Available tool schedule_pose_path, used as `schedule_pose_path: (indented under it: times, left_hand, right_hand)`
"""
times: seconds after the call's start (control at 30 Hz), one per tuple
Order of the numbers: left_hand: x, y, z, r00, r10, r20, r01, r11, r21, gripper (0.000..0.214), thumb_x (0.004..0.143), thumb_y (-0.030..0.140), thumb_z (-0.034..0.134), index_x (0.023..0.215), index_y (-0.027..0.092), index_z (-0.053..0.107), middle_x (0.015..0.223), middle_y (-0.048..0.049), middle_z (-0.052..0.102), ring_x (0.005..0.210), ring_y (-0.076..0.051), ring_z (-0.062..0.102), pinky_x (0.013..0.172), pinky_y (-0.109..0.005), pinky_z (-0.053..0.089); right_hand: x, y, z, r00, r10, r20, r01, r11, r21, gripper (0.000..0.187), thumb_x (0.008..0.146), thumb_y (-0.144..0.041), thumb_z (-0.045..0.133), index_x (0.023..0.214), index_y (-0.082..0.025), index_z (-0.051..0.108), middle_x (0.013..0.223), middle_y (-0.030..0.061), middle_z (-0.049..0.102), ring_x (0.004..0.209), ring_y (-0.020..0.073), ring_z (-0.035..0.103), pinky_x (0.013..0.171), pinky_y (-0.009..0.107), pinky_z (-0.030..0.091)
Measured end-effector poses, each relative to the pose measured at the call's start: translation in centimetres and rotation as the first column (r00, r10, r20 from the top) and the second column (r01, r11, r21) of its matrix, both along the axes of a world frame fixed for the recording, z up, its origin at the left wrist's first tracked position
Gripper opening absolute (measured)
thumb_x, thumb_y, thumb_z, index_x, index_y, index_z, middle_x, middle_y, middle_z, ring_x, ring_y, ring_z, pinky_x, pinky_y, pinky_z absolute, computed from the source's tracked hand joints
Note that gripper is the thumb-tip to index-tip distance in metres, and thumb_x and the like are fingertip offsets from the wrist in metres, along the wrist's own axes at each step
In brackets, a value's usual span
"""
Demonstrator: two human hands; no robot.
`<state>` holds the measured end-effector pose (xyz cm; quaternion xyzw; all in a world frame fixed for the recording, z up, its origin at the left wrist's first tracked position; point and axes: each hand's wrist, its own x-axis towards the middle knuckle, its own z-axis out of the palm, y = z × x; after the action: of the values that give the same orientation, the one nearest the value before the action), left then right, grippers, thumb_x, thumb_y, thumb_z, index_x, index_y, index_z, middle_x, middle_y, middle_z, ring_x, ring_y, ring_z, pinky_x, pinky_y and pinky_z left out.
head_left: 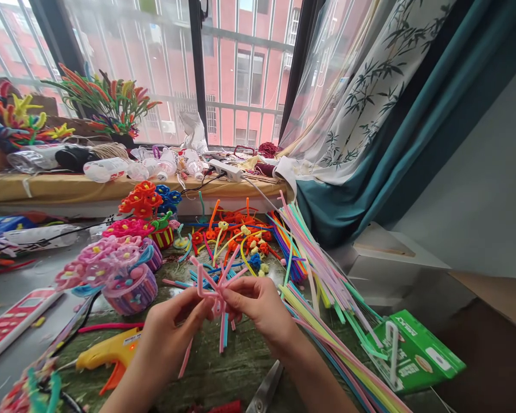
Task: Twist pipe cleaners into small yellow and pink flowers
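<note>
Between my two hands is a bundle of pink pipe cleaners, bent and joined at the middle with several ends spreading out. My left hand pinches it from the left side. On the other side, my right hand is closed on the same bundle near its centre, thumb and fingertips pressed together. Loose pink and blue pipe cleaner pieces lie on the table just below the hands. A yellow hot glue gun rests left of my left forearm, and scissors lie partly in view by my right forearm.
Finished pipe cleaner flower pots stand at the left. Long pipe cleaner bundles and a green box occupy the right. Behind are scattered orange and red pieces, and a windowsill with plastic bottles and a power strip.
</note>
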<state>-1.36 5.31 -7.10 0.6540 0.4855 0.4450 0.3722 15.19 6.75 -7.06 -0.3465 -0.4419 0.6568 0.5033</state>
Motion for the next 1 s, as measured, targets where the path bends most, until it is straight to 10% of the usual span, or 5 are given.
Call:
schedule_pose_path:
  times: [0.27, 1.0]
  left_hand:
    - [0.5, -1.0, 1.1, 0.971, 0.171, 0.169, -0.190, 0.976, 0.105, 0.016, 0.075, 0.035, 0.071, 0.078, 0.019, 0.068, 0.069, 0.0016, 0.065, 0.060, -0.013, 0.057, 0.055, -0.016, 0.047]
    - [-0.2, -0.7, 1.2, 0.990, -0.102, 0.098, 0.105, 0.994, -0.029, 0.044, 0.079, 0.054, 0.061, 0.056, 0.018, 0.071, 0.062, -0.0049, 0.064, 0.064, -0.019, 0.057, 0.060, -0.025, 0.047]
  right_hand:
    - [-0.2, -0.2, 0.0, 0.997, 0.073, 0.010, -0.073, 0.997, 0.017, 0.040, 0.065, -0.049, 0.079, 0.070, -0.010, 0.069, 0.061, 0.0029, 0.065, 0.051, 0.0088, 0.056, 0.051, 0.020, 0.044]
    - [0.2, -0.6, 0.1, 0.991, 0.122, -0.054, -0.124, 0.992, -0.026, 0.032, 0.056, -0.041, 0.085, 0.069, -0.012, 0.076, 0.063, 0.0041, 0.069, 0.058, 0.0131, 0.059, 0.059, 0.024, 0.046]
